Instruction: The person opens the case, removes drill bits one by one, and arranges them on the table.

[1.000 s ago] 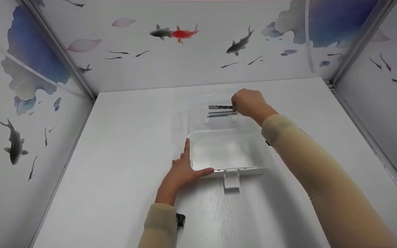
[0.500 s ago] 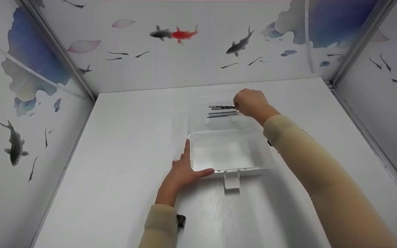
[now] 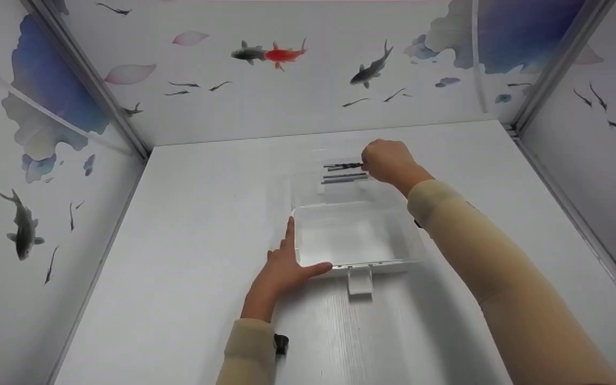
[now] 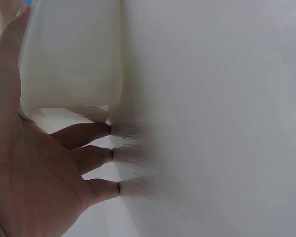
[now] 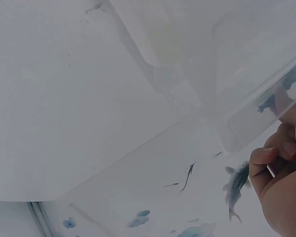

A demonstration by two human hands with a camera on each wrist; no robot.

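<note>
At left, the left hand [image 3: 281, 264] lies stretched and relaxed against the near left corner of the transparent box [image 3: 393, 266], thumb along its near edge, index finger up its left side; the left wrist view shows three other fingertips on the table [image 3: 179, 240]. Nothing is grasped there; the contact presumably steadies the light box. The box sits near the middle of the table, its latch [image 3: 360, 282] hanging off its near edge, where it leaves the rim unobstructed. The lid [image 3: 305, 187] is folded back from the box's far edge towards the table's far edge. Two slim grey rods [image 3: 344, 178] lie side by side at the lid, nearer its hinge; the dark drill bits [image 3: 341, 166] lie just beyond. The right hand [image 3: 391, 160] has curled fingers and appears to pinch the bits' right ends, probably for control of so narrow a bundle; exact fingertip contact is hidden.
</note>
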